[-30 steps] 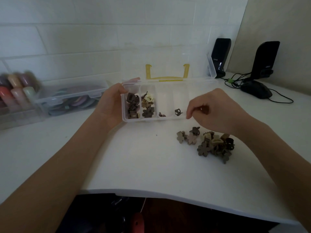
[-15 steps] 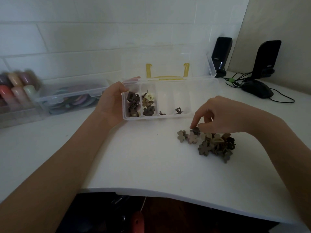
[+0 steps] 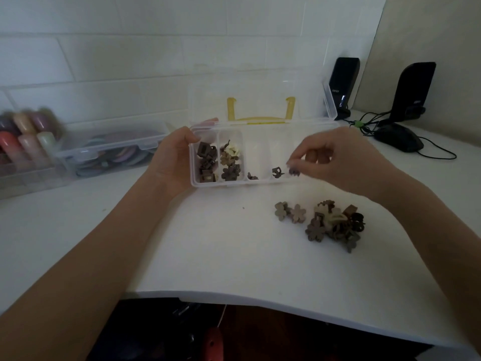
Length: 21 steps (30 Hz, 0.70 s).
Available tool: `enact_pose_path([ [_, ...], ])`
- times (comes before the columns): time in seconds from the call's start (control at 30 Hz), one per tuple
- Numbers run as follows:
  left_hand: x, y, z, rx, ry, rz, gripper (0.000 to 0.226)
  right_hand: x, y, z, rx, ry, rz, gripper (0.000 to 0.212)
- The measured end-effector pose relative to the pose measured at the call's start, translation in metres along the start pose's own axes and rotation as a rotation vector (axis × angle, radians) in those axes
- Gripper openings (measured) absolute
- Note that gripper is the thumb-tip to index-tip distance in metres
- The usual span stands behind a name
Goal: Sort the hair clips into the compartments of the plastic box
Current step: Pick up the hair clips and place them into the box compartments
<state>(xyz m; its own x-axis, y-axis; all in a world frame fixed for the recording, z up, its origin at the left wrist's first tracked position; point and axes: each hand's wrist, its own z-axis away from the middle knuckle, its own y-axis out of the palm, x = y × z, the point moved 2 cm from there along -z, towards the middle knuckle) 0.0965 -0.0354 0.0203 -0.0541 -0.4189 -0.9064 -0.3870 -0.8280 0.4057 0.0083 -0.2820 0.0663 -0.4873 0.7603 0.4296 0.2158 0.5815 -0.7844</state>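
Note:
A clear plastic box [image 3: 260, 181] with several compartments stands open on the white table, its lid raised at the back. My left hand [image 3: 171, 162] grips its left end. The two left compartments hold brown and cream hair clips [image 3: 229, 162]; two further compartments each hold one dark clip. My right hand [image 3: 335, 157] pinches a small dark clip [image 3: 294, 172] in its fingertips just over the box's front wall, beside the single dark clip [image 3: 276, 172]. A pile of brown flower-shaped clips [image 3: 330, 225] lies on the table below my right hand.
A second clear box [image 3: 112, 149] with coloured items sits at the left, next to a blurred stack of coloured rolls [image 3: 23, 136]. Two black speakers [image 3: 343, 84] [image 3: 413, 92], a black mouse [image 3: 398, 138] and cables stand at the back right. The table's front edge [image 3: 260, 295] curves near me.
My right hand dipped to the pile, took a small dark clip and rose with it to the box's front edge. My left hand stayed on the box.

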Motion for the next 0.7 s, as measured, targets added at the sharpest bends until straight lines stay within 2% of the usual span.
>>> enact_pose_path([
  [0.07,0.000,0.000,0.000,0.005,-0.002,-0.001,0.046,-0.002,-0.004,-0.002,-0.149,0.025,-0.028,0.007],
  [0.13,-0.001,0.000,0.000,0.025,0.006,-0.001,0.050,-0.006,-0.006,-0.003,-0.224,0.057,-0.036,0.007],
  [0.27,0.000,-0.001,-0.001,0.003,-0.008,0.013,0.043,-0.011,-0.007,-0.002,-0.231,0.053,-0.065,0.008],
  [0.57,0.000,0.002,0.001,-0.012,-0.005,0.007,0.048,-0.010,-0.007,-0.001,-0.290,0.000,-0.058,0.012],
  [0.7,0.000,0.001,0.000,-0.008,-0.005,-0.007,0.054,-0.011,-0.004,-0.001,-0.272,0.030,-0.006,0.011],
])
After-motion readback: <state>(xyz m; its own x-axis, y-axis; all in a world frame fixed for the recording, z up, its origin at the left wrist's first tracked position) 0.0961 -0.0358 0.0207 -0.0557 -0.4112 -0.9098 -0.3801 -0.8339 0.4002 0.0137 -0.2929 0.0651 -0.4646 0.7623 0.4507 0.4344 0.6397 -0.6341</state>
